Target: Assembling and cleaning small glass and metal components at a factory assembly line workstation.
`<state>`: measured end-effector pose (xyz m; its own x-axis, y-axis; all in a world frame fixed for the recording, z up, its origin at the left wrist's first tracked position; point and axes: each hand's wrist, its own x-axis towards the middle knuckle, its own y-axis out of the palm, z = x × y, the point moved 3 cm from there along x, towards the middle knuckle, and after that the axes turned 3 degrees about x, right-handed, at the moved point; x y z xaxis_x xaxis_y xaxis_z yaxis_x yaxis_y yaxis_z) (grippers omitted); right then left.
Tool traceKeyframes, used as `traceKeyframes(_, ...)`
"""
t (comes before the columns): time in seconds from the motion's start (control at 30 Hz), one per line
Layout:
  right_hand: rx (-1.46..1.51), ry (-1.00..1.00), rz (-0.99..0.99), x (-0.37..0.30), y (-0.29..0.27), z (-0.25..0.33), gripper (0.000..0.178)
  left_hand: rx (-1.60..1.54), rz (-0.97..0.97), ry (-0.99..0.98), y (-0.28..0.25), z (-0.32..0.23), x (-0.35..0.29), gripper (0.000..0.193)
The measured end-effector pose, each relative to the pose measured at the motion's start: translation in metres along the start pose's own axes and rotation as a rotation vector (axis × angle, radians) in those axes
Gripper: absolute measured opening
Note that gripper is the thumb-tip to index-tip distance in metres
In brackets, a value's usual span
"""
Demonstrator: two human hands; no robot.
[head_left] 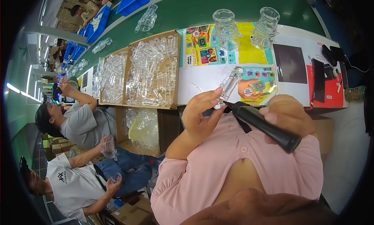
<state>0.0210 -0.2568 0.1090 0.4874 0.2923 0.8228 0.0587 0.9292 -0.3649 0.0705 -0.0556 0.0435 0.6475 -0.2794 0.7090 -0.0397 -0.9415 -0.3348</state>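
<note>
The clear tubular part [232, 85] is held at the near edge of the table [189, 75], fingers of the left hand [200, 116] clamped on its lower end. The right hand's [288, 112] fingers wrap one black screwdriver-like tool [269, 127], tip at that end. White tabletop stretches left to a cardboard tray [178, 63] of uncountable clear parts. Two clear vessels [226, 30] stand beyond, on colourful printed sheets [247, 55] bearing small lettering.
</note>
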Motion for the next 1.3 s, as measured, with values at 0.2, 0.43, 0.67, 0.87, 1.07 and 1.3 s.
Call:
traceKeyframes(0.2,-0.072,-0.307,-0.021,-0.001,0.009,0.005,0.027,-0.049,0.019,-0.042,0.001,0.0,0.0,0.038)
traceKeyframes(0.43,-0.031,-0.302,-0.033,-0.005,0.008,0.008,0.027,-0.468,0.052,-0.324,0.004,0.006,-0.011,0.036)
traceKeyframes(0.67,0.2,-0.026,-0.198,-0.027,0.005,-0.006,0.041,-0.814,0.102,-0.578,0.0,0.008,-0.01,0.036)
traceKeyframes(0.87,0.323,0.078,-0.217,-0.028,0.01,-0.008,0.043,-0.891,0.086,-0.661,-0.001,0.007,-0.013,0.035)
traceKeyframes(1.07,-0.126,0.013,-0.455,-0.045,0.02,-0.013,0.044,-0.937,0.189,-0.678,0.006,0.009,-0.014,0.036)
traceKeyframes(1.3,0.058,-0.006,-0.347,-0.034,0.02,-0.008,0.032,-1.002,0.163,-0.646,0.004,0.001,-0.009,0.037)
